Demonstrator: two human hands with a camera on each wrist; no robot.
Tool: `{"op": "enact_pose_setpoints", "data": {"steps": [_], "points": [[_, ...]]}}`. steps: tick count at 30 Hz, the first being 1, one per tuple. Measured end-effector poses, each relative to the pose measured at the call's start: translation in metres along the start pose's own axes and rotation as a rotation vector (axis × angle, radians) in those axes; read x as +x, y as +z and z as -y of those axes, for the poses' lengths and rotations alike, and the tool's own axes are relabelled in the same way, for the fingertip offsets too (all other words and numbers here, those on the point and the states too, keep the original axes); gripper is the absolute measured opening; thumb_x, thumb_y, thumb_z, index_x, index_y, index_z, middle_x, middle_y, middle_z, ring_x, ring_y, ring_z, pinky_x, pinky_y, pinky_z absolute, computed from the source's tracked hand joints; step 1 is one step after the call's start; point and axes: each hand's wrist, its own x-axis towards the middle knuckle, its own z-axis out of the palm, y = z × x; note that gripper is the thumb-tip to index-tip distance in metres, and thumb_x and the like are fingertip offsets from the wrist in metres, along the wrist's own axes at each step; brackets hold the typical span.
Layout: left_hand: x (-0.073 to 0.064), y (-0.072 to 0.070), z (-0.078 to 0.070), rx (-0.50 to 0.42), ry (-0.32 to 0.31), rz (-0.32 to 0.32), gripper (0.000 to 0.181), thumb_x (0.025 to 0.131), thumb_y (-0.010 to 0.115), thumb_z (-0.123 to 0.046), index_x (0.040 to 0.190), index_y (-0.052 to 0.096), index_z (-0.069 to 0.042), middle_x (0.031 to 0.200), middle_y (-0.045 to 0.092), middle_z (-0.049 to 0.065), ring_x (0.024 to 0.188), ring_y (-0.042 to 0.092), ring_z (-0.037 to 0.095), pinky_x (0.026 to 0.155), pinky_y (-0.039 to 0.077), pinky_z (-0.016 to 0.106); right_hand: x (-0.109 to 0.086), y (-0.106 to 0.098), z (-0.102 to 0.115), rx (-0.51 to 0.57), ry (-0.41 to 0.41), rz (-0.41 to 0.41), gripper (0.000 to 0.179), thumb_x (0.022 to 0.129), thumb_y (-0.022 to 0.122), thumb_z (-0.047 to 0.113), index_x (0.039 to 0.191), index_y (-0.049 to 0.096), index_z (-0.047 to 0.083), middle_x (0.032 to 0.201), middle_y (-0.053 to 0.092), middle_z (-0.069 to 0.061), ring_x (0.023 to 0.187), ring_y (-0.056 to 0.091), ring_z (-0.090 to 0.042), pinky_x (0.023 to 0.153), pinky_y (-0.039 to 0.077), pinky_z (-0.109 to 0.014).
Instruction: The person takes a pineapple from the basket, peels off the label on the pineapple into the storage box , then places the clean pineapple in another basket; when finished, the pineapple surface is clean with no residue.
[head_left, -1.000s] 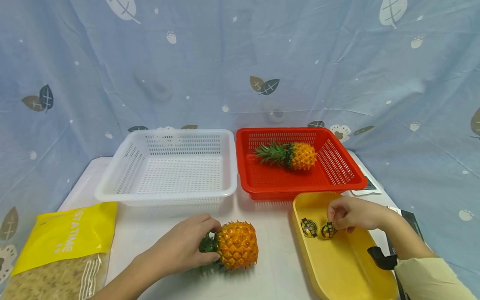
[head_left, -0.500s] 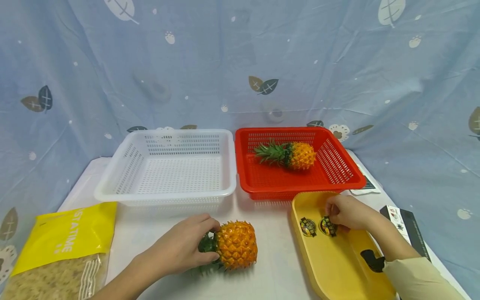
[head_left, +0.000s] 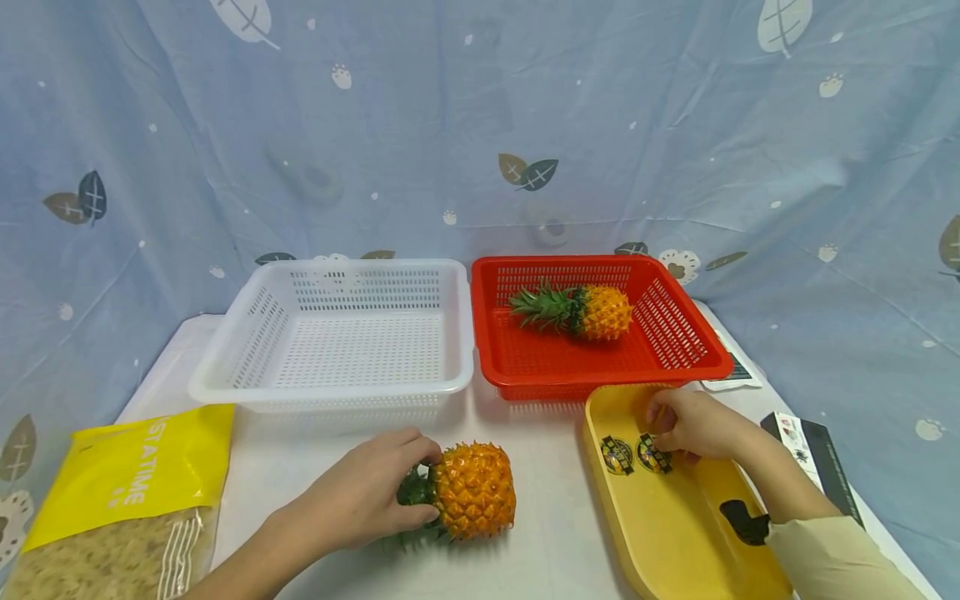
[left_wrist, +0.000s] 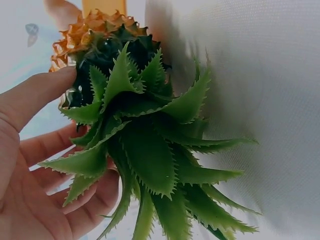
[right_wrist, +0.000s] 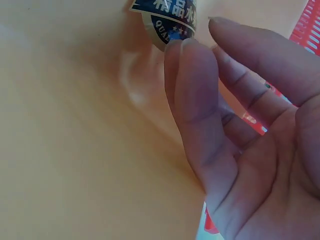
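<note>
In the head view my left hand (head_left: 367,492) grips an orange pineapple (head_left: 476,492) lying on its side on the white table, around its crown end. Its spiky green leaves (left_wrist: 150,145) fill the left wrist view, with the thumb pressing the fruit's dark green shoulder. My right hand (head_left: 697,425) reaches into the yellow tray (head_left: 675,533). Its fingertips touch the edge of a round black-and-gold sticker (head_left: 654,454), and the thumb stands apart from the index finger in the right wrist view. A matching sticker (head_left: 617,456) lies just to the left.
A white basket (head_left: 330,387) stands at the back left, beside a red basket (head_left: 600,379) with another pineapple (head_left: 600,312) lying in it. At the left lies a yellow-topped bag (head_left: 142,467). A black-and-white box (head_left: 821,458) sits right of the tray.
My right hand has shifted slightly left and back in the tray. The sticker under it has moved up and turned, and now shows more fully. My left hand keeps still on the pineapple.
</note>
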Motion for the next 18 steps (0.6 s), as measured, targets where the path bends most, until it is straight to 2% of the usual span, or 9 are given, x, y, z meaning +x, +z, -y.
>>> {"op": "enact_pose_setpoints", "data": {"steps": [9,18], "points": [[0.0,0.0,0.0,0.013,0.012,-0.005,0.048,0.081,0.087,-0.041,0.119,0.068,-0.018,0.114,0.067,-0.009,0.105,0.067,0.017,0.091,0.058,0.04,-0.002,-0.004,0.001,0.021,-0.013,0.027,0.028,0.085,0.08,0.008,0.107,0.062,0.002,0.089,0.061,-0.007,0.066,0.06,-0.021,0.057,0.059,-0.034],[0.0,0.0,0.0,0.008,0.004,0.0,0.048,0.081,0.087,-0.041,0.119,0.068,-0.018,0.115,0.067,-0.009,0.106,0.067,0.017,0.092,0.058,0.04,-0.006,-0.011,0.012,-0.016,-0.134,0.01,0.024,0.089,0.077,0.012,0.107,0.064,0.003,0.093,0.064,-0.004,0.072,0.058,-0.017,0.056,0.056,-0.03]]}}
